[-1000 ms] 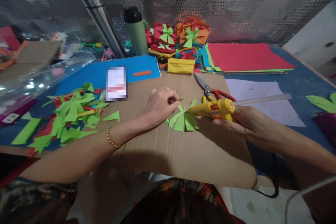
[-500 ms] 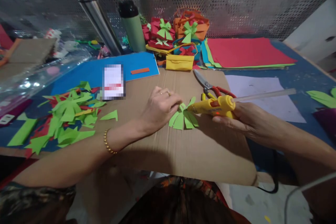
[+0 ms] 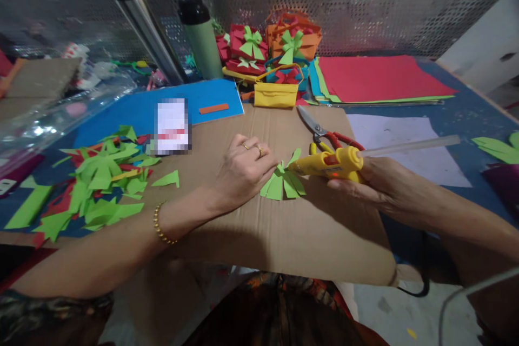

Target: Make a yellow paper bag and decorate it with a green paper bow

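A green paper bow with cut, fanned tails lies on the brown cardboard. My left hand is closed at its upper left edge, fingers curled and pinching the paper; the fingertips are partly hidden. In my right hand is a yellow hot glue gun, gripped by its handle. Its nozzle points left and meets the middle of the bow. A clear glue stick sticks out of the gun's back. Red-handled scissors lie just behind the gun.
Green and red paper scraps are heaped at the left. Small paper bags stand at the back, beside a green bottle and a steel flask. Stacked coloured sheets lie back right. A cable hangs at lower right.
My left hand has shifted slightly left and its fingers have curled a little more. The glue gun stays at the bow's middle. The whole view has shifted slightly.
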Motion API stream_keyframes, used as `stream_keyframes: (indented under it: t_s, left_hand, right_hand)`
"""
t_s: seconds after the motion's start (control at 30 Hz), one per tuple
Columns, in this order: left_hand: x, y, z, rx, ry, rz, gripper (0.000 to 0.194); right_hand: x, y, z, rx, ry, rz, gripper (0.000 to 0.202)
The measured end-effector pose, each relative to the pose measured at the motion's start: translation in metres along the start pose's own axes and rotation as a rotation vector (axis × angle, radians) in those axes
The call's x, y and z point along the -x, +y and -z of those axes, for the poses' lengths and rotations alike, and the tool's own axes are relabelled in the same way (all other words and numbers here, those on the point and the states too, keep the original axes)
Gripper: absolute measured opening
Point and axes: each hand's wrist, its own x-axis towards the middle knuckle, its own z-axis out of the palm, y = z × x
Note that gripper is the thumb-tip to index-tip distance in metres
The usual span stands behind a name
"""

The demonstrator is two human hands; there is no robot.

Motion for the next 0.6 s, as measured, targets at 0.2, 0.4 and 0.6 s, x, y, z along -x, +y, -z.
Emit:
stream_keyframes:
  t_s: [0.2,0.4,0.6]
  left_hand:
    - [0.0003,-0.0001,-0.0003,-0.042,-0.009,-0.026,0.027]
    - [-0.0010,-0.0009,-0.0014,-0.082,0.001,-0.067,0.032]
    - [0.0008,-0.0040,-0.0051,-0.116,0.036,-0.148,0.031]
  right_hand:
    - [0.0006,-0.0008,0.0014,-0.014,-0.047,-0.050,0.067]
    - [0.0004,-0.0042,0.0013,-0.014,-0.029,-0.026,0.073]
    - [0.0013,0.0000,-0.0009,0.024,-0.006,-0.037,0.061]
